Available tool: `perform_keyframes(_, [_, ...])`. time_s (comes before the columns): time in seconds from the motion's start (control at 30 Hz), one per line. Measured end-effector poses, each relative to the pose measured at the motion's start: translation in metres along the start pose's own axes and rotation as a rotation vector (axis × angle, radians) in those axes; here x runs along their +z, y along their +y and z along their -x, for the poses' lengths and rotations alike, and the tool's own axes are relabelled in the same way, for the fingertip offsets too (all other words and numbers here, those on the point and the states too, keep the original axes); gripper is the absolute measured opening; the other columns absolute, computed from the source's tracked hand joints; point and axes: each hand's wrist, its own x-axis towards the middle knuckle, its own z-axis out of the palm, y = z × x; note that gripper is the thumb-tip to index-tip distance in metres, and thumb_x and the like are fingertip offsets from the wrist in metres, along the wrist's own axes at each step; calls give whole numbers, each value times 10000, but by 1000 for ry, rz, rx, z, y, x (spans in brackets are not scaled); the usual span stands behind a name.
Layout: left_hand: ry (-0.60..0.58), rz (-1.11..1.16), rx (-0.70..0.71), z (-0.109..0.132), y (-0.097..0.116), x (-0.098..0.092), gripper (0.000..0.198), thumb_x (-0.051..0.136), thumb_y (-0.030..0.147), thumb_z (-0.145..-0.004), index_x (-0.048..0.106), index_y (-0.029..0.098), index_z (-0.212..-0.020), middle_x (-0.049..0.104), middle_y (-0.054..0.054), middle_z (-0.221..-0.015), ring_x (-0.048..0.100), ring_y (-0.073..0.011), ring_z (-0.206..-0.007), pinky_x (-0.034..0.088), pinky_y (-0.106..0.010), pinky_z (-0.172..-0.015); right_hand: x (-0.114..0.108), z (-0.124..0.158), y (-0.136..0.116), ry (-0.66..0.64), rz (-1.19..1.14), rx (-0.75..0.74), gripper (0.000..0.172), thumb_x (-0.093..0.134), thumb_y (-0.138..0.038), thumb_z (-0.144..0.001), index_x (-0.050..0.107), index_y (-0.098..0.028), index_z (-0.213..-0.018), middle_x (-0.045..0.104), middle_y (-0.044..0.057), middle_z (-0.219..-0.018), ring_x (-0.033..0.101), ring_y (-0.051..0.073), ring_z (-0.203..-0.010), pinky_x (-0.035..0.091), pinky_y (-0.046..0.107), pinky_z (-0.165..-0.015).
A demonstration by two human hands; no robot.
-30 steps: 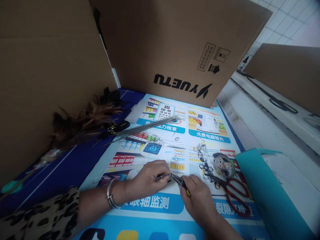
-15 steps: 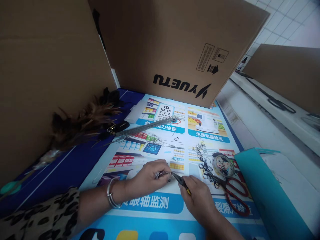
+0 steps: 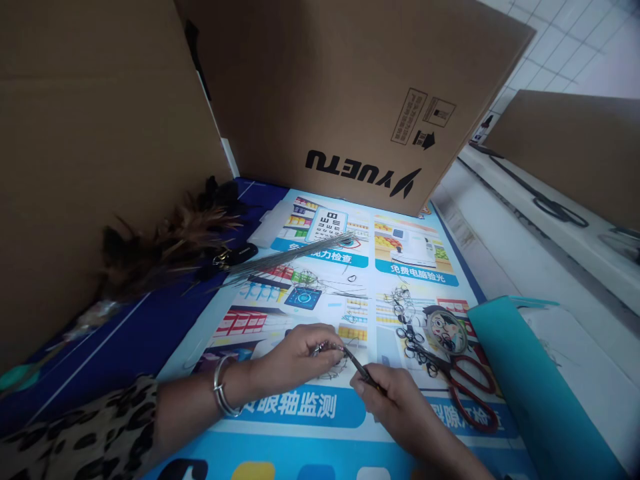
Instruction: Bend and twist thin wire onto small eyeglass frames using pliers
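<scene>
My left hand, with silver bangles at the wrist, is closed in a pinch on a small piece of twisted wire. My right hand grips a pair of pliers with dark, slim jaws. The tips of the pliers meet the wire piece at my left fingertips. A faint tangle of thin wire shows just below and beside those fingertips. Beyond my hands lies a bundle of straight thin wires, with loose bits of wire in front of it.
Red-handled scissors, a roll of tape and several small black wire rings lie at right. A teal box stands beyond them. Brown feathers lie at left. Large cardboard panels rise behind the printed table cover.
My right hand has turned the pliers, so their jaws now show edge-on and slope more steeply. The wire tangle beneath my left fingertips shows more. My left hand has barely moved.
</scene>
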Motion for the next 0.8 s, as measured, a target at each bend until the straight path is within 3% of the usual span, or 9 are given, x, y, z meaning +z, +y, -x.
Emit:
perform_keyframes(0.2, [-2, 30, -21, 1, 1, -2, 112, 507, 186, -803, 598, 125, -784, 567, -13, -727, 511, -105, -668, 407, -203, -619, 3, 0, -2, 45, 42, -9, 306, 360, -375, -882, 405, -182, -650, 429, -48, -573, 415, 76, -544, 230, 187, -471])
perform_keyframes(0.47, [9, 18, -34, 0, 1, -2, 102, 509, 171, -787, 589, 120, -749, 546, -6, -691, 489, -101, -637, 392, -199, -598, 6, 4, -3, 90, 146, -35, 263, 360, -361, -883, 505, -197, -737, 524, -26, -643, 479, 103, -592, 276, 193, -509])
perform_keyframes(0.8, [41, -29, 18, 0, 0, 1, 93, 499, 133, -770, 587, 126, -739, 542, -7, -684, 486, -99, -626, 386, -202, -586, 13, 3, -2, 198, 310, -67, 175, 378, -317, -870, 496, -203, -809, 547, 14, -766, 503, 142, -673, 327, 212, -564])
